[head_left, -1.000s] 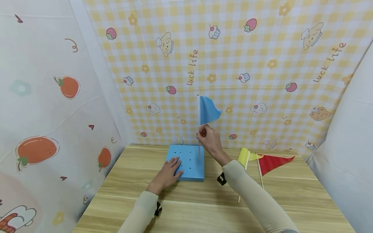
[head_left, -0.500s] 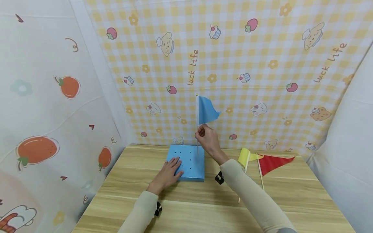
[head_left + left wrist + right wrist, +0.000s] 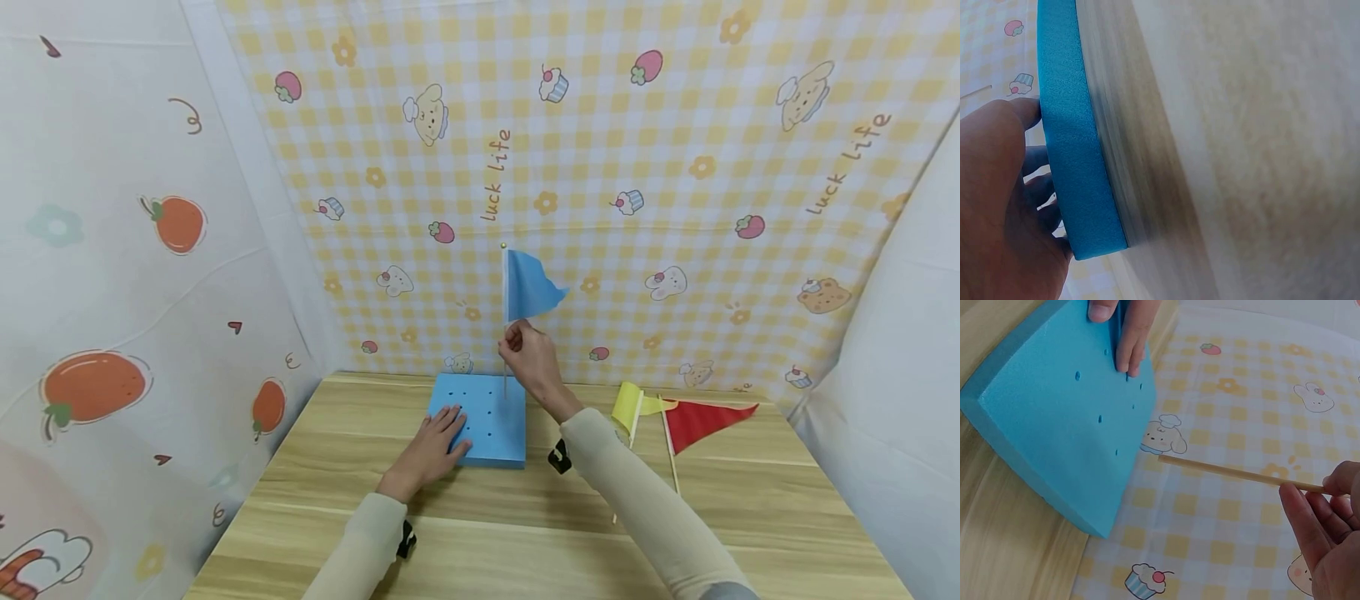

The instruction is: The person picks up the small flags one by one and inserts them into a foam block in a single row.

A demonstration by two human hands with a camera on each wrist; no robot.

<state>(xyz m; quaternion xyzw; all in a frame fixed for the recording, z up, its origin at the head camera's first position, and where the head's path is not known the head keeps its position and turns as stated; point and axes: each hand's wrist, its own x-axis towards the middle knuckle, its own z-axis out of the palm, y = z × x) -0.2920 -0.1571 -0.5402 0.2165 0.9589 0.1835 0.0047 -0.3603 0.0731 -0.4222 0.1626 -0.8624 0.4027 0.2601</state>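
Observation:
A blue foam block (image 3: 506,446) with several small holes lies on the table near the back. My left hand (image 3: 431,450) rests on its left part with the fingers spread, covering some of the holes. Between thumb and fingertips my right hand (image 3: 536,358) pinches the thin wooden stick (image 3: 1229,471) of a blue flag (image 3: 531,285). The flag stands upright above that hand, a small gold ball at its top. In the right wrist view the stick's lower end hangs apart from the block's holed face. The left wrist view shows the block's side and my thumb at its edge.
To the right on the wooden table (image 3: 480,554) lie a yellow flag (image 3: 626,406) and a red flag (image 3: 705,423) on sticks, partly behind my right forearm. A checked cloth (image 3: 600,150) hangs at the back. White cloths close off both sides.
My right hand has moved slightly left with the blue flag, bringing its stick further over the block. The left hand and the block have stayed in place.

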